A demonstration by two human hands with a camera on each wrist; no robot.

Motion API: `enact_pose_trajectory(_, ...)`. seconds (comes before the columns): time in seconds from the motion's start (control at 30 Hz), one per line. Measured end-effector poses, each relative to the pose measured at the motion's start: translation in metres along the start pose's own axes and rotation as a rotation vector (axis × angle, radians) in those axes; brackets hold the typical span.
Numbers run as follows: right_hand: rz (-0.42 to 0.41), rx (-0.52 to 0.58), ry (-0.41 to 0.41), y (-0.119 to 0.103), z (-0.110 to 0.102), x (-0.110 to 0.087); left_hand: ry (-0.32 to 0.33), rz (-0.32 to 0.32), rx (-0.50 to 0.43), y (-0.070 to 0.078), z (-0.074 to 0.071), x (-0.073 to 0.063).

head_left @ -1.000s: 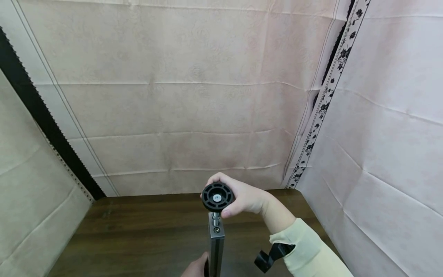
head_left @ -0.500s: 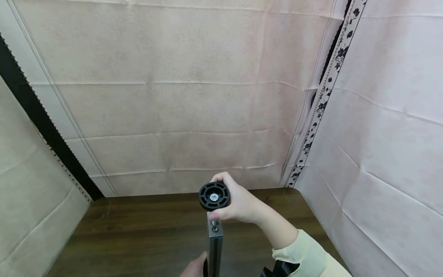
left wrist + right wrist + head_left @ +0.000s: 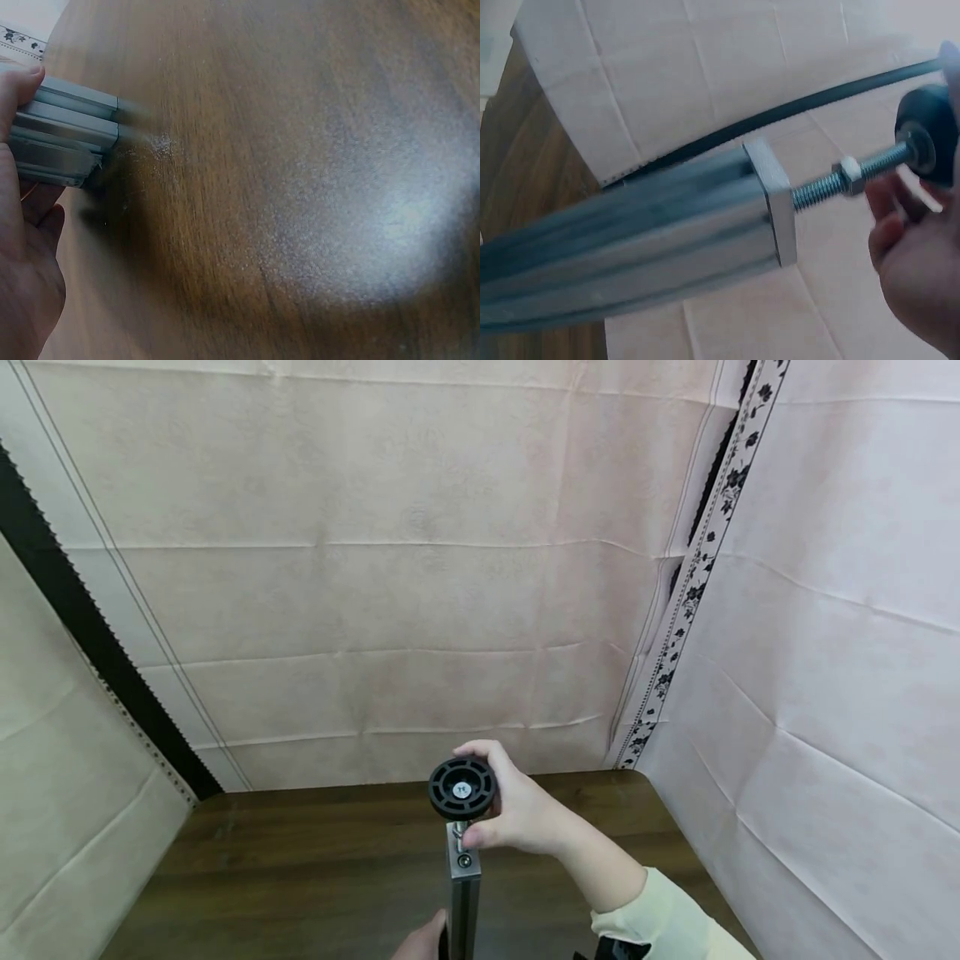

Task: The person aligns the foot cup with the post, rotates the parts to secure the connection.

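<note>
An aluminium profile bar (image 3: 467,906) stands upright over the table, a metal plate (image 3: 775,199) on its top end. From that plate runs a threaded rod (image 3: 817,193) carrying a hex nut (image 3: 849,177). On the rod's outer end sits a black round levelling foot (image 3: 442,793). My right hand (image 3: 522,810) holds the foot, fingers curled around its far side and thumb down near the rod. Lower down, my left hand (image 3: 30,277) grips the bar close to its bottom end, which is just over the wood. Most of the left hand is cut off in the head view.
The brown wooden table (image 3: 315,860) has rounded corners. Pale cloth (image 3: 420,568) hangs behind it and at both sides. A black strap mount (image 3: 618,948) sits at the right cuff. Pale specks (image 3: 163,146) show on the wood by the bar's end.
My right thumb has swung left across the rod and back slightly, while the right wrist has dropped. Foot and bar sit slightly further left in view. The left hand keeps its grip.
</note>
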State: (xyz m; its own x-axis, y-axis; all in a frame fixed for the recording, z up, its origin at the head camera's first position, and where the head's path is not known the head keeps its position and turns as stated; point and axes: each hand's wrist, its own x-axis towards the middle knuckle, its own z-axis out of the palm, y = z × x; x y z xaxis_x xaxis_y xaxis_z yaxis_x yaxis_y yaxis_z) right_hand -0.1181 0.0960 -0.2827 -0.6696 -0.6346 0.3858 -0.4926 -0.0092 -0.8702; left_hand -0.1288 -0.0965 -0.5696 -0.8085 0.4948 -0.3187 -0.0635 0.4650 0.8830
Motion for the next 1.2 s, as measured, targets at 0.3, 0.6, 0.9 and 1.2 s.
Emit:
enact_pose_trajectory(0.3, -0.038, 0.131, -0.317, 0.003, -0.029, 0.021, 0.027, -0.015, 0.071, 0.003, 0.002, -0.001)
enact_pose_trajectory(0.6, 0.031, 0.276, -0.457, 0.008, -0.034, 0.035, 0.031, -0.039, 0.039, 0.001, 0.005, -0.001)
enact_pose_trajectory(0.9, 0.034, 0.332, -0.527, 0.012, -0.035, 0.039, 0.016, 0.033, -0.008, -0.003, 0.005, -0.002)
enact_pose_trajectory(1.2, 0.014, 0.311, -0.555, 0.011, -0.034, 0.04, 0.029, 0.061, 0.011, -0.002, 0.004, -0.003)
